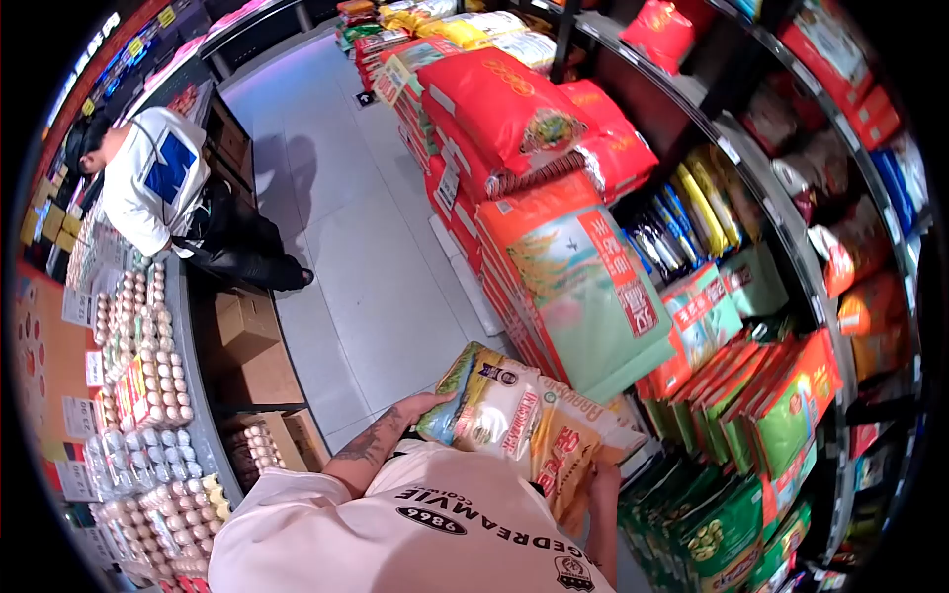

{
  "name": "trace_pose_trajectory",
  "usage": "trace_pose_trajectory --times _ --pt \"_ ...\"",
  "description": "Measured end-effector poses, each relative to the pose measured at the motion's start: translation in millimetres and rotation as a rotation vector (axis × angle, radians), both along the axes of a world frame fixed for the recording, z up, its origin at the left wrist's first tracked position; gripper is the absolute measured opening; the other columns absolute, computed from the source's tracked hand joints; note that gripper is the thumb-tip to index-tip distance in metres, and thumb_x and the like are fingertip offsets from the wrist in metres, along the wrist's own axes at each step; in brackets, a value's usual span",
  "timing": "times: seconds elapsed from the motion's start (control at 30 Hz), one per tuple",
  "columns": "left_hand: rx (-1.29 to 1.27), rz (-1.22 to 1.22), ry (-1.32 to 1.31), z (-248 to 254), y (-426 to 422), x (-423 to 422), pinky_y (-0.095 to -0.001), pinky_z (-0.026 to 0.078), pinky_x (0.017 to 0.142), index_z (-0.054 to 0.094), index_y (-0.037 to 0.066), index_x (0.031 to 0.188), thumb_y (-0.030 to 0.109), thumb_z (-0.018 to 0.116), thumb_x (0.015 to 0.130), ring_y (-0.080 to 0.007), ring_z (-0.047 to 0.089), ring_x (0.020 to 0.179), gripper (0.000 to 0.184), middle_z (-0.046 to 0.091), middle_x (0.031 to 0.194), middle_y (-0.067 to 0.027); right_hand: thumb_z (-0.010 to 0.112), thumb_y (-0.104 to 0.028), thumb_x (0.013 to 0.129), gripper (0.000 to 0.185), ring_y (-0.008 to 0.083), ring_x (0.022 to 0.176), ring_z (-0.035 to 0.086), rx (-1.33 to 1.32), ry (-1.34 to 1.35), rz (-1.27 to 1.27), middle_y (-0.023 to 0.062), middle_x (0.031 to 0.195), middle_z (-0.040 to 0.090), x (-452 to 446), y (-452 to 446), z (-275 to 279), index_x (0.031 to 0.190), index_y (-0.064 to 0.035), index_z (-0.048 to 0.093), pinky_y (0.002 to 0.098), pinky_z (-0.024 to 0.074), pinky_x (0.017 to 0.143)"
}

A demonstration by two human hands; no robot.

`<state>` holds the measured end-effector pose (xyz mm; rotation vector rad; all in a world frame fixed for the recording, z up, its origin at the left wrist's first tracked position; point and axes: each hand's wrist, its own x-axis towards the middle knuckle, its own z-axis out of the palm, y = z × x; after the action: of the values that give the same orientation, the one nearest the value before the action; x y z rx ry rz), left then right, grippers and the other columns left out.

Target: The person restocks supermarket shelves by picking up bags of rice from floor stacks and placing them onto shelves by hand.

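glossy yellow and white plastic shows at the lower centre of the frame: a printed bag lies just in front of a pale pink shirt. an orange-printed bag sits against its right side; whether the two are separate packs i cannot tell for certain. the left hand is at the printed bag's left end, fingers together and pressed around that edge. the right hand is lower and further right, touching the orange-printed bag's right edge; its fingers are largely hidden, so i cannot tell whether they pinch or merely rest. both bags lie between the hands, their shared long axis slanting from the left hand down towards the lower right, so the left hand is nearer the printed bag and the right hand nearer its neighbour. just above, right of centre, is a stack of orange and green bags. green packs fill the lower right; eggs line the left edge, below another person in a white top.
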<state>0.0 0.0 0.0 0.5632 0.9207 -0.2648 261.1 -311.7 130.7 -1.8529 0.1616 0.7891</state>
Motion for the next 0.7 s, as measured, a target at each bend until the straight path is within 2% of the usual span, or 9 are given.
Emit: trace_pose_trajectory --times 0.07,0.1,0.17,0.2,0.23,0.3,0.4,0.6,0.7 --pt "0.016 0.078 -0.034 -8 5 10 -0.032 0.053 0.075 0.055 -0.001 0.112 0.041 0.062 0.083 -0.0215 0.064 0.081 0.051 0.064 0.1 -0.0116 0.051 -0.016 0.086 0.026 0.0075 0.042 0.037 -0.006 -0.072 0.073 -0.0016 0.054 0.043 26 13 -32 0.062 -0.006 0.05 0.0243 0.0254 0.038" --pt "-0.075 0.104 -0.049 -4 11 -20 -0.0323 0.053 0.075 0.055 0.0 0.112 0.041 0.062 0.084 -0.0212 0.064 0.081 0.051 0.064 0.1 -0.0117 0.051 -0.016 0.085 0.027 0.0076 0.041 0.037 -0.086 -0.105 0.106 -0.0017 0.053 0.043 -1 36 3 0.061 -0.0064 0.049 0.0244 0.0251 0.038" --pt "-0.047 0.156 -0.042 -5 65 -36 -0.0329 0.053 0.074 0.056 0.0 0.112 0.041 0.061 0.084 -0.0205 0.064 0.081 0.049 0.064 0.099 -0.012 0.051 -0.015 0.085 0.028 0.0078 0.041 0.036 -0.034 -0.13 0.168 -0.0019 0.052 0.041 -5 99 -5 0.058 -0.0073 0.048 0.0247 0.0246 0.038" --pt "-0.062 0.195 -0.059 10 108 -42 -0.0326 0.055 0.074 0.055 -0.002 0.11 0.036 0.059 0.087 -0.0197 0.065 0.081 0.046 0.064 0.098 -0.0123 0.051 -0.016 0.084 0.028 0.0079 0.04 0.036 0.03 -0.357 0.329 -0.0021 0.05 0.041 -13 147 -4 0.057 -0.0089 0.048 0.0251 0.0241 0.037" --pt "-0.078 0.178 -0.135 18 135 -54 -0.0324 0.055 0.074 0.054 -0.002 0.112 0.038 0.057 0.088 -0.0201 0.065 0.081 0.047 0.064 0.098 -0.012 0.052 -0.017 0.085 0.028 0.0077 0.039 0.035 0.033 -0.143 0.225 -0.0021 0.05 0.041 -16 176 2 0.058 -0.01 0.049 0.025 0.0236 0.037" --pt "-0.047 0.234 -0.164 31 165 -64 -0.0328 0.054 0.076 0.054 -0.002 0.112 0.038 0.054 0.089 -0.0202 0.065 0.082 0.046 0.064 0.1 -0.0114 0.053 -0.019 0.085 0.028 0.0075 0.039 0.034 -0.003 -0.051 0.207 -0.0028 0.05 0.041 -25 224 19 0.058 -0.01 0.049 0.0248 0.0227 0.037" --pt "-0.011 0.342 -0.12 -8 200 -91 -0.0326 0.053 0.077 0.054 -0.002 0.112 0.038 0.052 0.09 -0.0196 0.064 0.084 0.045 0.063 0.102 -0.0107 0.053 -0.021 0.085 0.03 0.0072 0.04 0.035 0.019 -0.105 0.262 -0.0032 0.052 0.043 -37 301 42 0.058 -0.0105 0.049 0.024 0.0224 0.037" --pt "0.008 0.568 -0.239 -19 239 -123 -0.0322 0.05 0.084 0.052 -0.001 0.116 0.039 0.05 0.091 -0.0201 0.061 0.092 0.047 0.061 0.105 -0.0105 0.053 -0.027 0.087 0.031 0.0117 0.05 0.044 -0.087 -0.306 0.593 -0.0002 0.058 0.05 -14 405 11 0.067 -0.0037 0.058 0.0277 0.0315 0.046" --pt "0.002 0.721 -0.18 -3 258 -119 -0.033 0.05 0.081 0.053 -0.001 0.114 0.039 0.049 0.091 -0.0205 0.062 0.088 0.046 0.063 0.1 -0.0096 0.052 -0.03 0.088 0.035 0.0149 0.055 0.049 -0.113 -0.427 0.752 0.0036 0.061 0.054 -22 469 52 0.072 0.0002 0.06 0.0305 0.0357 0.051"
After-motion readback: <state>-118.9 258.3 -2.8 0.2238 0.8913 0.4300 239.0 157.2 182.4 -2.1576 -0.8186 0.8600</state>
